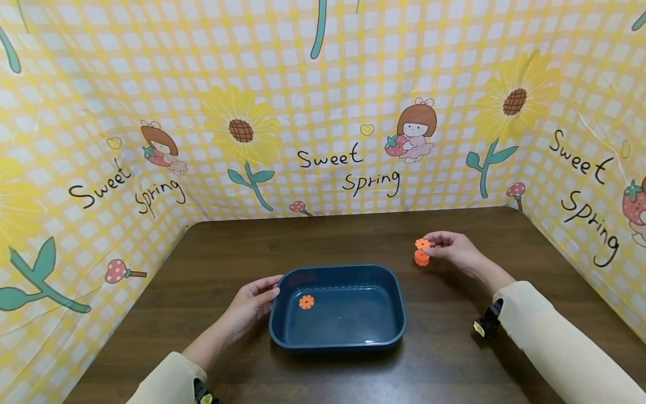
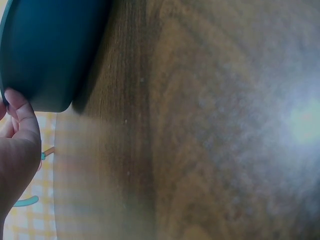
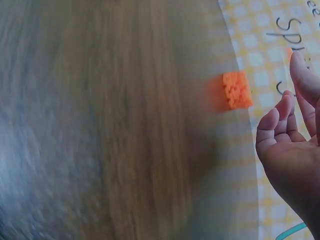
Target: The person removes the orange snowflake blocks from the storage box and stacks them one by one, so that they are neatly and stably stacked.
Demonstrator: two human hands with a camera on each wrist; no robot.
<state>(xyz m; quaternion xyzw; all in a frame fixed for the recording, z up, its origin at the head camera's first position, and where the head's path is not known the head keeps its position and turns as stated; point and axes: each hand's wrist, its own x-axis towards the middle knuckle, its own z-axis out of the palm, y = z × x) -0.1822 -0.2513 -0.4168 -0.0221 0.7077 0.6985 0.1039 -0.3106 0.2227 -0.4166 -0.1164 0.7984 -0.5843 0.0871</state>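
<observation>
A dark blue rectangular basin (image 1: 338,344) stands on the table, and one orange notched disc (image 1: 306,302) lies inside it toward the left. My left hand (image 1: 254,303) pinches the basin's left rim; in the left wrist view the thumb of that hand (image 2: 20,130) presses the basin wall (image 2: 50,55) from outside. To the right of the basin, my right hand (image 1: 456,251) pinches another orange disc (image 1: 422,244) by its edge. Just below that disc is a short stack of orange discs (image 1: 421,258) on the table. In the right wrist view the stack (image 3: 237,90) stands apart from the fingers.
Brown wooden table (image 1: 227,247) lies under everything. A yellow checked cloth (image 1: 323,112) with flowers and lettering hangs behind the table and along both sides. A dark wrist device (image 1: 488,321) sits at the right sleeve, another (image 1: 204,393) at the left.
</observation>
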